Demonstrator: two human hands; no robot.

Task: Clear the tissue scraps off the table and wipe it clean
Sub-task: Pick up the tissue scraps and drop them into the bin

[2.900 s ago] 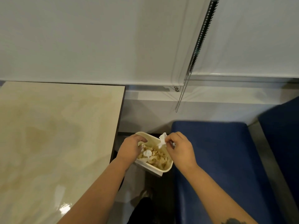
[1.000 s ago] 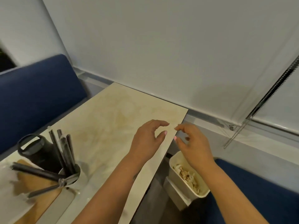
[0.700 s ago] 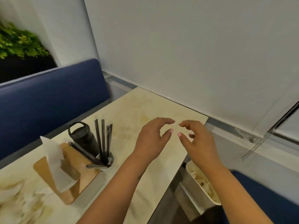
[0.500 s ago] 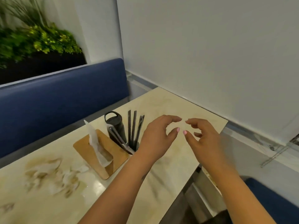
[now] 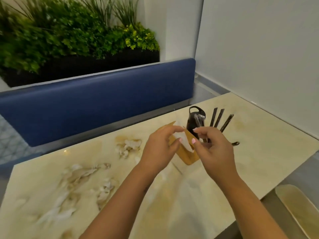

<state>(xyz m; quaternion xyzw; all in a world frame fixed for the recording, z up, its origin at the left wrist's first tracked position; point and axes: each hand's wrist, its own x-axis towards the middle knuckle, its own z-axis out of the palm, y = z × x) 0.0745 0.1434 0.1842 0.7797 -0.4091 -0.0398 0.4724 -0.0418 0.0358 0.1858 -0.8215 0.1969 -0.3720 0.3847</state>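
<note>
Several tissue scraps (image 5: 82, 171) strewn over table (image 5: 259, 152), left and centre: light, limp, easily torn, best pinched at bunched middles. Left hand (image 5: 160, 149) and right hand (image 5: 214, 149), fingers loosely curled, raised before tissue holder (image 5: 185, 156); grip unclear.

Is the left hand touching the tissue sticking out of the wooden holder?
Cannot tell. In the head view the left hand overlaps the tissue, but motion blur hides actual contact.
</note>
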